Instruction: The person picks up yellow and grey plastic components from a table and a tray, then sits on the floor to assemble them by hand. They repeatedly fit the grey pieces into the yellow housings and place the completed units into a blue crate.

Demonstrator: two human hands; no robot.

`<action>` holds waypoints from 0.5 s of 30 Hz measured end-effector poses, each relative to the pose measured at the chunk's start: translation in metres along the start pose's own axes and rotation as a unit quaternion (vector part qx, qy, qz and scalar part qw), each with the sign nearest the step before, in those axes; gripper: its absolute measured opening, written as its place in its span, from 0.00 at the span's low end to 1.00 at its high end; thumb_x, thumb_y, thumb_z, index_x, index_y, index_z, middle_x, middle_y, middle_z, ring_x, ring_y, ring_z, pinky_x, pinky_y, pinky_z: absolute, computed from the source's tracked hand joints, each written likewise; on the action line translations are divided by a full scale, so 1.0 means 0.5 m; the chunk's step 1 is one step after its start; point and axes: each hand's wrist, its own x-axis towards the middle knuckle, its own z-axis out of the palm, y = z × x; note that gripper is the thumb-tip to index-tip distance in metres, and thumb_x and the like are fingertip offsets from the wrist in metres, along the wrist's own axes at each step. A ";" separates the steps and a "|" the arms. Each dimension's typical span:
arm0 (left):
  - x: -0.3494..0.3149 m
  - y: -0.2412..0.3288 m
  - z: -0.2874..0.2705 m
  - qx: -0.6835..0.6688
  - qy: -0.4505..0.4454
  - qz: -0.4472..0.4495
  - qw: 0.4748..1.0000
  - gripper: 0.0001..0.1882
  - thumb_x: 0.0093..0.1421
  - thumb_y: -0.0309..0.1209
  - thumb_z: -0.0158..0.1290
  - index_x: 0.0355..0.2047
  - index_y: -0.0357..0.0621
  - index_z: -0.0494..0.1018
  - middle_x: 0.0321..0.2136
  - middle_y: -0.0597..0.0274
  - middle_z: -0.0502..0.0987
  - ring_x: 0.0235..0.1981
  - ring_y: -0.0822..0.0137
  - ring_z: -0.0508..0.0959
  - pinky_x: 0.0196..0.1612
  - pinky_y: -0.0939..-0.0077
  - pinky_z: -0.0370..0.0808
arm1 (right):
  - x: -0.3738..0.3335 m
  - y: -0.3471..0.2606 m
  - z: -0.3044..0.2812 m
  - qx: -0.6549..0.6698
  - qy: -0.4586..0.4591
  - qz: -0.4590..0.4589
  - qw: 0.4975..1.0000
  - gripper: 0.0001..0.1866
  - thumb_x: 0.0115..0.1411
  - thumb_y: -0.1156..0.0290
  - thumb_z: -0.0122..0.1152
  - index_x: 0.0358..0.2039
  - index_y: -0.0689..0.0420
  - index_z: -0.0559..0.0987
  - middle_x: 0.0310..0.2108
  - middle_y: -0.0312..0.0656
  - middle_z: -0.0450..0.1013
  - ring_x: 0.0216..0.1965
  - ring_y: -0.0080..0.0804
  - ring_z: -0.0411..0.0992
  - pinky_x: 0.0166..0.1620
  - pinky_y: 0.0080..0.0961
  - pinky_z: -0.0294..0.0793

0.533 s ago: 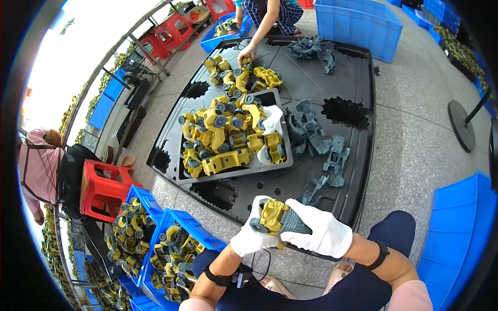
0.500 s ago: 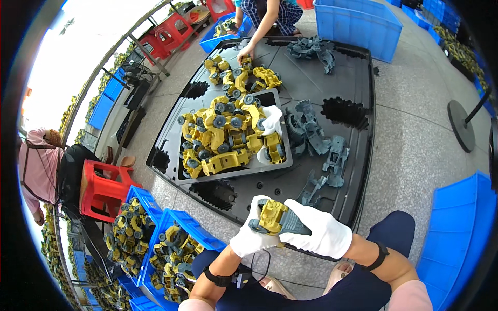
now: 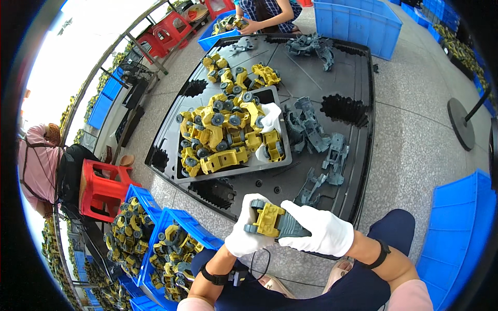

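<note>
Between my two white-gloved hands is a toy truck (image 3: 268, 220), with a yellow cab, dark grey wheels and a grey ribbed rear part. My left hand (image 3: 246, 233) is closed round the yellow wheeled end. At the other end, my right hand (image 3: 324, 232) grips the grey ribbed part with its thumb on top. Just beyond lies a grey tray (image 3: 259, 169) heaped with yellow toy truck bodies (image 3: 220, 129). Loose grey plastic parts (image 3: 336, 155) lie to the right of that tray, on a large black pallet (image 3: 306, 179).
Blue crates of yellow-and-grey toys (image 3: 174, 259) stand at my left, near a red stool (image 3: 106, 189). A blue crate (image 3: 461, 233) is at my right. Across the pallet a co-worker's hands (image 3: 251, 26) hold a toy by another blue crate (image 3: 358, 26).
The toy truck has turned slightly in my hands, showing more of its yellow end and wheels. The co-worker's hand has drawn back from the pallet with a yellow piece.
</note>
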 end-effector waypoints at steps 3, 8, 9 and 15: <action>-0.011 -0.019 0.021 -0.107 0.055 -0.012 0.993 0.46 0.35 0.16 0.66 0.53 0.49 0.53 0.44 0.59 0.66 0.47 0.66 0.70 0.51 0.69 0.69 | 0.008 -0.016 -0.009 -0.026 0.002 -0.015 1.000 0.41 0.55 0.51 0.67 0.58 0.72 0.66 0.34 0.56 0.74 0.28 0.46 0.77 0.30 0.32 0.77; -0.011 -0.024 0.034 -0.178 0.057 0.045 0.981 0.48 0.35 0.17 0.68 0.54 0.51 0.52 0.47 0.58 0.65 0.49 0.64 0.70 0.53 0.67 0.71 | 0.012 -0.025 0.000 -0.021 0.034 -0.046 0.998 0.45 0.50 0.55 0.73 0.60 0.70 0.65 0.30 0.54 0.73 0.24 0.45 0.75 0.30 0.30 0.76; -0.016 -0.027 0.036 -0.170 0.069 0.033 0.982 0.49 0.35 0.18 0.69 0.54 0.51 0.52 0.47 0.57 0.65 0.49 0.65 0.70 0.53 0.67 0.71 | 0.012 -0.028 0.000 -0.021 0.034 -0.043 0.998 0.45 0.50 0.55 0.73 0.60 0.70 0.65 0.30 0.54 0.73 0.25 0.45 0.75 0.30 0.30 0.76; -0.012 0.002 0.047 -0.184 0.053 -0.021 0.981 0.40 0.42 0.31 0.68 0.53 0.49 0.58 0.46 0.58 0.68 0.49 0.62 0.70 0.58 0.62 0.67 | 0.016 -0.022 0.010 0.017 0.074 -0.038 0.996 0.42 0.52 0.56 0.72 0.59 0.70 0.65 0.32 0.54 0.72 0.28 0.44 0.75 0.33 0.30 0.76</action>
